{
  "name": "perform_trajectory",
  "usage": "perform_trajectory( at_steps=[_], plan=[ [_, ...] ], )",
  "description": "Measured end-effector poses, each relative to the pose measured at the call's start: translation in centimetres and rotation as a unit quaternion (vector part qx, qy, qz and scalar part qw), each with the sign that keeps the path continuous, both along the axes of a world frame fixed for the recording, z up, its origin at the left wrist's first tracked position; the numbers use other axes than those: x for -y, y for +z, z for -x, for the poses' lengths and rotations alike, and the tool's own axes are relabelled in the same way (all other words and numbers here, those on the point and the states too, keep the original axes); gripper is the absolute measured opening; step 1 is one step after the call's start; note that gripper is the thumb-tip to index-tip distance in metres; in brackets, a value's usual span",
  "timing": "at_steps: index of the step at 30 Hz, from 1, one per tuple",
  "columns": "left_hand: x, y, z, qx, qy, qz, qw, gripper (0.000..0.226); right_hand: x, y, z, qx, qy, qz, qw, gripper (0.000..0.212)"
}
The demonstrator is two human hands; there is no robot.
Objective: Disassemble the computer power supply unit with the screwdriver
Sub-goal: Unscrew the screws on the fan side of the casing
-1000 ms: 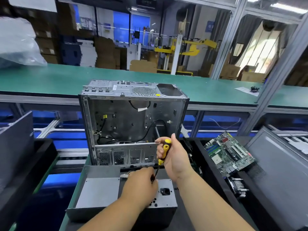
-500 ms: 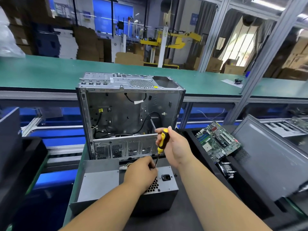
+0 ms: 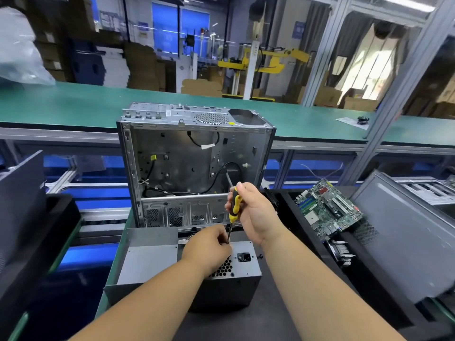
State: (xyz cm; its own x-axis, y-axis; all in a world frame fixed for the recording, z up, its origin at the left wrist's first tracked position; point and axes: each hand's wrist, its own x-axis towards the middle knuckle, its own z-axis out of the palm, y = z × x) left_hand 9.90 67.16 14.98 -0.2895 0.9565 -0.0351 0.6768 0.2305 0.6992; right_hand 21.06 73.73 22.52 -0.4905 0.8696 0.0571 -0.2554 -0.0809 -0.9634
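The power supply unit [image 3: 229, 274] sits on the dark work mat [image 3: 246, 323] at the near edge of the bench, its perforated face and power socket turned upward. Just beside it on the left lies a loose grey metal cover [image 3: 145, 262], touching its side. Directly behind both stands the open computer case [image 3: 194, 166], upright, with black cables hanging inside; it closes off the far side of the working area.

The right hand [image 3: 253, 212] grips the yellow-and-black handle of the screwdriver [image 3: 234, 210], fingers curled round it, shaft pointing down toward the unit's top rear edge. The left hand [image 3: 209, 247] rests on the unit with fingers pinched at the shaft near its tip; the tip itself is hidden behind them.

To the right, a black tray [image 3: 290, 200] holds a green motherboard [image 3: 330, 210], close to the right forearm. A grey panel [image 3: 403, 242] leans further right. On the left another dark bin [image 3: 37, 230] flanks the bench. Room for movement lies mainly toward the person.

Beyond the case runs a green conveyor surface [image 3: 73, 102], with cartons and yellow machinery [image 3: 266, 60] behind.
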Motion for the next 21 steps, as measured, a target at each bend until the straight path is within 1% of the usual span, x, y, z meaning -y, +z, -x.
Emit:
perform_trajectory(
  at_steps=[3,5,8,11,13,15,16,19,21],
  plan=[
    [-0.1,0.2,-0.1,0.022,0.000,0.006,1.000,0.010,0.0,0.0,-0.2,0.031,0.004,-0.017,0.999,0.027],
    [0.0,0.3,-0.3,0.028,0.006,0.010,1.000,0.010,0.1,0.3,-0.5,0.037,0.015,-0.020,0.999,0.037],
    [0.2,0.5,-0.6,0.030,0.013,0.007,0.999,0.011,0.2,0.4,-0.6,0.011,0.067,0.004,0.998,0.052],
    [0.4,0.8,-0.7,0.029,0.020,0.007,0.999,0.015,0.3,0.4,-0.2,-0.013,0.095,0.024,0.995,0.057],
    [0.6,0.8,-0.8,0.027,0.023,0.005,0.999,0.016,0.4,0.5,0.0,-0.027,0.102,0.035,0.994,0.049],
    [0.7,0.8,-0.8,0.024,0.022,-0.002,0.999,0.014,0.3,0.3,0.0,-0.028,0.101,0.024,0.994,0.028],
    [0.8,0.7,-0.9,0.021,0.022,-0.006,1.000,0.014,0.1,0.1,-0.1,-0.022,0.099,0.011,0.995,0.022],
    [0.8,0.5,-0.9,0.010,0.031,-0.023,0.999,0.013,-0.5,-0.3,-0.7,-0.005,0.106,-0.014,0.994,0.021],
    [0.8,0.3,-1.0,0.011,0.047,-0.035,0.998,0.014,-0.7,-0.4,-1.1,0.010,0.112,-0.022,0.993,0.025]
  ],
)
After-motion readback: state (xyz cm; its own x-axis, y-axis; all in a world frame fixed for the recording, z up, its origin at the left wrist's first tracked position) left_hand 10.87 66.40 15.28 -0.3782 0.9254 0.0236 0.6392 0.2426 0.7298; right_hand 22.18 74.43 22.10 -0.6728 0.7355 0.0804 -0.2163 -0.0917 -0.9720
